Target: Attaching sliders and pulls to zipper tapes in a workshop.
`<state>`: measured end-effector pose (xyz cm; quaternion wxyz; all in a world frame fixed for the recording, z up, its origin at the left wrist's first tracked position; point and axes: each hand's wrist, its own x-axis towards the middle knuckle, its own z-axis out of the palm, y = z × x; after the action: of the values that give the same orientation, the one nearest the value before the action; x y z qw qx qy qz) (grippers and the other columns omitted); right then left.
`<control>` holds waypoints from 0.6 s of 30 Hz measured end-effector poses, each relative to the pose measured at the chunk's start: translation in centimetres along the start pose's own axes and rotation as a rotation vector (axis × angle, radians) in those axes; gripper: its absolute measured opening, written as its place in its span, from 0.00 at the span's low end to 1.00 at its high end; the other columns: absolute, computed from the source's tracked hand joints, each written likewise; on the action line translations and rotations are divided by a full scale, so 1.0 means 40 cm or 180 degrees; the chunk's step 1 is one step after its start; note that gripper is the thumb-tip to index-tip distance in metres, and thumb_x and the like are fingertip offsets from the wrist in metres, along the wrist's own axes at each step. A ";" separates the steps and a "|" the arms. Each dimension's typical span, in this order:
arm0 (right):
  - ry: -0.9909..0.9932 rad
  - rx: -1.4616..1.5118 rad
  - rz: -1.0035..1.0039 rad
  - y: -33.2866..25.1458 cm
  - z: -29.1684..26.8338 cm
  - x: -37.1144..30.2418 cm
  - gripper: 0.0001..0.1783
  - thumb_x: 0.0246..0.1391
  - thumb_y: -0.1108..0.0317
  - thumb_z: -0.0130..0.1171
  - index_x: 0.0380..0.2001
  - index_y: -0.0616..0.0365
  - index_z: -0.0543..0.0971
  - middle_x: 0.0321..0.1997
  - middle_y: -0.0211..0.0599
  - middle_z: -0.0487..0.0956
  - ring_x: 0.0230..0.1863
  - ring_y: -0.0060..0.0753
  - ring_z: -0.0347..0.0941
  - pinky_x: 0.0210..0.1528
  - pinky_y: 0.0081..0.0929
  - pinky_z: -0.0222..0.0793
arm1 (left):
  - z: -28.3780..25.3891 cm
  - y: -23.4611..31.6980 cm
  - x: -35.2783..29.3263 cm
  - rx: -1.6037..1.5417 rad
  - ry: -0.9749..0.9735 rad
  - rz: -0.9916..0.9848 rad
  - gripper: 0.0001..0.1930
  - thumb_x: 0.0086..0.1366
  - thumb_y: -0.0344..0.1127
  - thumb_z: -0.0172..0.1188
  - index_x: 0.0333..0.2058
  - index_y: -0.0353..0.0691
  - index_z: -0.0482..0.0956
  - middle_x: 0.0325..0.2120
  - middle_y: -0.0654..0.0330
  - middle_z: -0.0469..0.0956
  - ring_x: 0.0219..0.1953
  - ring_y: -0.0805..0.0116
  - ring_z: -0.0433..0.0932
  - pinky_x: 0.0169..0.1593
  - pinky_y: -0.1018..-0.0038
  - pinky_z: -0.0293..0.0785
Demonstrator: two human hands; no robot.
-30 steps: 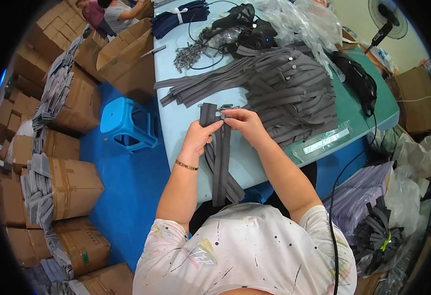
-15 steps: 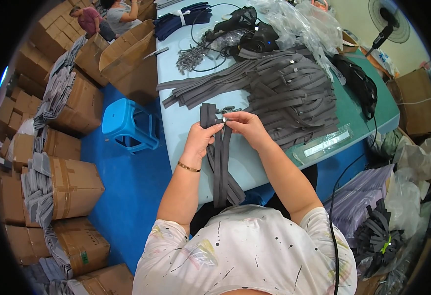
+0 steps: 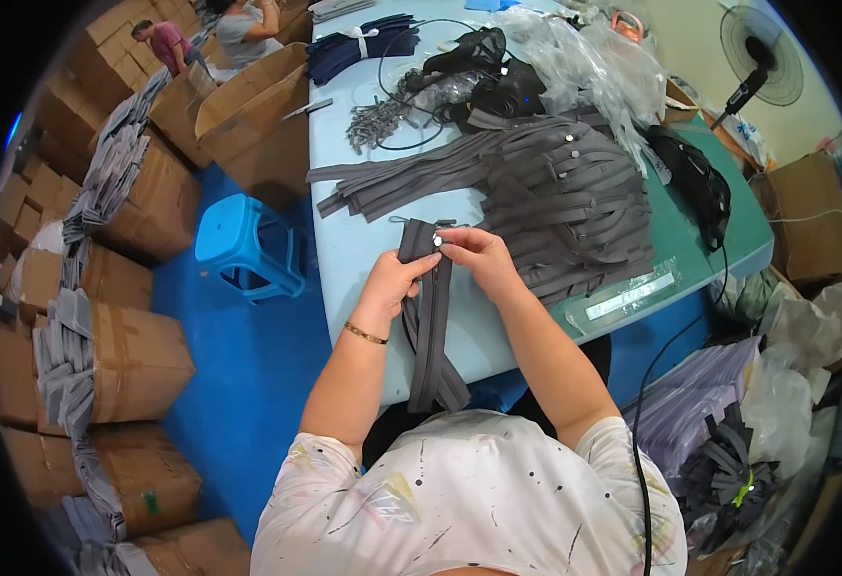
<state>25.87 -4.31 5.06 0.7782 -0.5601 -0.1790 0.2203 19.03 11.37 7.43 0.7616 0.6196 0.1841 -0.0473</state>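
Note:
A dark grey zipper (image 3: 429, 350) hangs from my hands over the near edge of the table, its upper end tilted away from me. My left hand (image 3: 392, 278) is closed on it near the top, thumb laid across the tape. At the same end, the thumb and fingertips of my right hand (image 3: 483, 257) pinch beside a small shiny round piece (image 3: 438, 242); exactly what they grip is partly hidden. A few small metal pieces (image 3: 447, 223) lie just beyond my fingers. To the right spreads a big heap of similar grey zippers (image 3: 569, 216).
The light blue table (image 3: 358, 269) also bears small grey parts (image 3: 375, 125), a tied navy bundle (image 3: 363, 48), black bags and clear plastic. A blue stool (image 3: 248, 245) stands left, before cartons (image 3: 138, 365). A fan (image 3: 761, 58) stands far right; two people work far left.
The zipper's top end has tilted to the right and come slightly nearer, so its tape runs more closely along the hanging length. Both hands keep their hold; the whole view has shifted a little.

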 end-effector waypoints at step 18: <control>0.0095 -0.0837 -0.0341 0.026 0.004 0.001 0.11 0.49 0.77 0.58 0.39 0.59 0.79 0.34 0.28 0.79 0.35 0.15 0.72 0.38 0.14 0.67 | 0.009 -0.005 -0.009 -0.0166 0.0166 0.0096 0.07 0.52 0.32 0.64 0.27 0.34 0.76 0.18 0.64 0.74 0.11 0.83 0.61 0.13 0.83 0.52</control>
<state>25.68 -3.86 4.10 0.7113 -0.6502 -0.2243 0.1448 18.73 10.91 7.42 0.7731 0.6032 0.1957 -0.0148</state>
